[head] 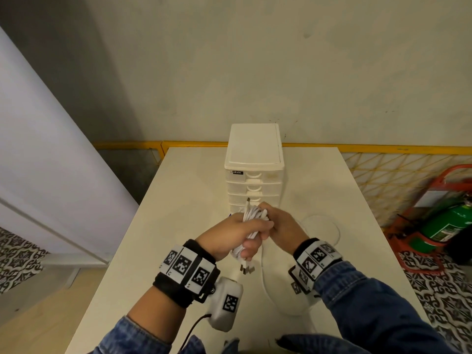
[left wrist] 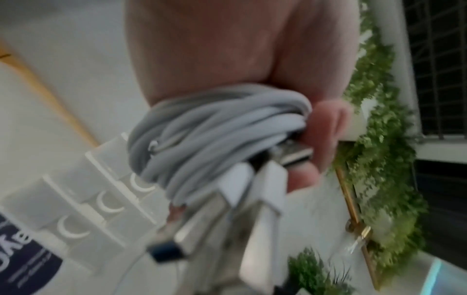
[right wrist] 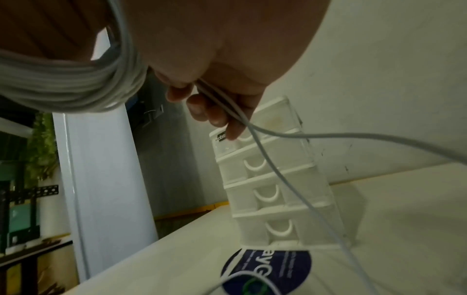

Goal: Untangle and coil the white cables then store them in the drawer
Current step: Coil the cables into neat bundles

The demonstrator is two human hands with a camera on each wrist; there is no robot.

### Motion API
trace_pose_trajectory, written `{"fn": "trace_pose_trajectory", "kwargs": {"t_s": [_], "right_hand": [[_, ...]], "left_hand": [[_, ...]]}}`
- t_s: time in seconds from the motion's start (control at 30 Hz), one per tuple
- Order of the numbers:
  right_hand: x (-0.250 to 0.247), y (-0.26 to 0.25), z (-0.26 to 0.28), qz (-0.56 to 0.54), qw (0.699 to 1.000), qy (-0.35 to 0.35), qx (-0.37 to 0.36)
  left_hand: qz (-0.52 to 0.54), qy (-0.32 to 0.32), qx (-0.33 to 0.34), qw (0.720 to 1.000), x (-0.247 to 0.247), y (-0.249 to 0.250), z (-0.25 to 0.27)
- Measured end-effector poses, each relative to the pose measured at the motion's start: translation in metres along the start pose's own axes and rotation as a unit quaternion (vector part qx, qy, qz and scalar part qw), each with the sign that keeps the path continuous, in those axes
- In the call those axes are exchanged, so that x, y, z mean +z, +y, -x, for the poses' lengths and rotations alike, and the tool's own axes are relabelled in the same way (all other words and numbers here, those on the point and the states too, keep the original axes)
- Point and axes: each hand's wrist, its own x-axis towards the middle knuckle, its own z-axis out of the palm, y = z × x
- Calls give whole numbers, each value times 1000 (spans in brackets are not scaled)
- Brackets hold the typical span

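Both hands closed: our left hand [head: 236,235] clenches cable coil [head: 252,221]; right hand [head: 283,224] pinches loose cable [right wrist: 278,173] w/ fingertips [right wrist: 217,117].

The head camera looks forward and down from above the person's chest, facing the wall at 12 o'clock, with the table [head: 194,200] spread below and the drawer unit [head: 254,172] just past centre. The left wrist camera sits very close under the left hand [left wrist: 227,49], looking along it; the coiled cables [left wrist: 215,127] fill its centre, the drawer unit [left wrist: 83,199] lies at 8 o'clock. The right wrist camera looks from low beside the right hand [right wrist: 215,49], tilted, toward the drawer unit [right wrist: 272,179] at 5 o'clock. All three share the drawer unit and the cables.
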Motion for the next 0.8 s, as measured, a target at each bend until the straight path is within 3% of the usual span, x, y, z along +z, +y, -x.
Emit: {"fn": "trace_pose_trajectory", "kwargs": {"t_s": [0.13,0.3,0.43,0.53,0.63,0.73,0.8], "right_hand": [[20,4,4,-15,999,-15,50],[43,28,25,20,991,-97,92],[48,27,40,-9,991,-96,89],[49,13,36,-16,993,-97,63],[47,-2,30,-11,990,-135,35],[34,-18,21,33,985,-167,-9],[22,-33,14,64,983,-163,-48]], "left_hand": [[172,-50,50,983,-9,3,-2],[362,-62,191,910,-30,22,-1],[447,57,240,860,-50,28,-2],[435,182,266,841,-61,24,-3],[428,259,273,822,-66,22,-4],[390,319,278,818,-68,20,-2],[321,353,279,834,-66,18,-1]]}}
